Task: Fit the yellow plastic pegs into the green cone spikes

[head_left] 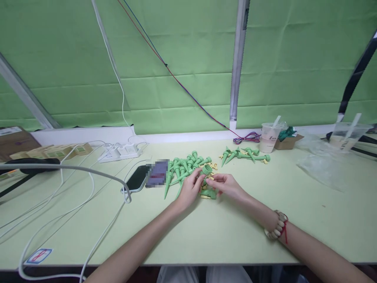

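Holding 1 green, round-mouthed piece (207,169): left hand (190,189).

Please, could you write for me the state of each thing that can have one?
Left hand, closed on a spike
Right hand, fingers at a yellow piece; grip unclear
Other spikes, loose, in two groups
Bracelet, worn on right arm
Phone, dark screen
Power strip, plugs in
Left cup, upright, straw in
Right cup, straw in
Box, open, green stuff inside
Wires, coiled at lower end
Bag, crumpled
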The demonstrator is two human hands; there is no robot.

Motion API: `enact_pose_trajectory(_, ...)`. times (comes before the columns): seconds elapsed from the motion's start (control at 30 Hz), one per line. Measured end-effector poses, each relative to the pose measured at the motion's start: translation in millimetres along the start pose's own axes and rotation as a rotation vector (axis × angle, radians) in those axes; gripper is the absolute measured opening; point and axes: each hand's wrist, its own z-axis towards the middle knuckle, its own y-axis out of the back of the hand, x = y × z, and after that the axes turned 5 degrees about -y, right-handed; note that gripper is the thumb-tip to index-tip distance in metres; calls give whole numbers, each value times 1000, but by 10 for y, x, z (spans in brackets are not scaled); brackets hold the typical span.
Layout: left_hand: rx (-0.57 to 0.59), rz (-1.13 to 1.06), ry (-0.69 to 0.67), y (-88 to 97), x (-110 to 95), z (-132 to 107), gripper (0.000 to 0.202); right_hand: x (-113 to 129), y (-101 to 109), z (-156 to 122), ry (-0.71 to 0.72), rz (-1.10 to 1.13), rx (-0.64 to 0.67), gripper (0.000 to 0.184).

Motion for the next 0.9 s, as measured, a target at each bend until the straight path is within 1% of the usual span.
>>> enact_pose_trajectory(0.07, 8, -4, -10, -8, -14, -7, 23, -12, -2, 3, 43, 7, -52, 29)
enact_pose_trajectory(0.13, 28, -7, -8, -14, -34, -12, 23, -32, 1, 0, 166, -50, -154, 24)
enact_pose_trajectory(0.2, 51, 2, -2, -19, -59, -16, 24, -56, 14, -8, 342, -196, -262, 20)
enact_pose_trajectory(0.3, 63, 5, 0, -27, -95, -23, 25, -87, 50, -28, 585, -488, -392, 16)
enact_pose_trajectory(0.37, 64, -22, 15, -35, -109, -27, 26, -92, 67, -38, 668, -623, -428, 15)
enact_pose_trajectory(0.4, 63, -38, 27, -37, -111, -28, 27, -89, 68, -39, 673, -643, -427, 13)
enact_pose_trajectory(0.43, 61, -51, 40, -39, -109, -28, 28, -81, 65, -37, 651, -627, -411, 11)
enact_pose_trajectory(0.5, 37, -62, 64, -37, -96, -23, 29, -58, 46, -25, 536, -495, -348, 2)
enact_pose_trajectory(0.53, 13, -59, 72, -33, -87, -19, 29, -43, 35, -16, 451, -399, -301, 7)
enact_pose_trajectory(0.63, -54, -48, 86, -1, -69, -1, 30, 5, 14, 5, 160, -91, -160, 36)
enact_pose_trajectory(0.67, -59, -37, 80, 14, -69, 5, 31, 19, 14, 6, 72, -2, -120, 41)
enact_pose_trajectory(0.73, -44, 10, 43, 48, -76, 14, 30, 41, 23, 1, -50, 139, -37, 41)
enact_pose_trajectory(0.77, -36, 43, 17, 64, -80, 17, 30, 47, 29, -3, -77, 185, 4, 38)
enact_pose_trajectory(0.83, -25, 101, -25, 88, -82, 19, 29, 45, 42, -8, -80, 227, 60, 33)
enact_pose_trajectory(0.9, -12, 123, -35, 95, -73, 17, 29, 29, 50, 0, -54, 222, 51, 32)
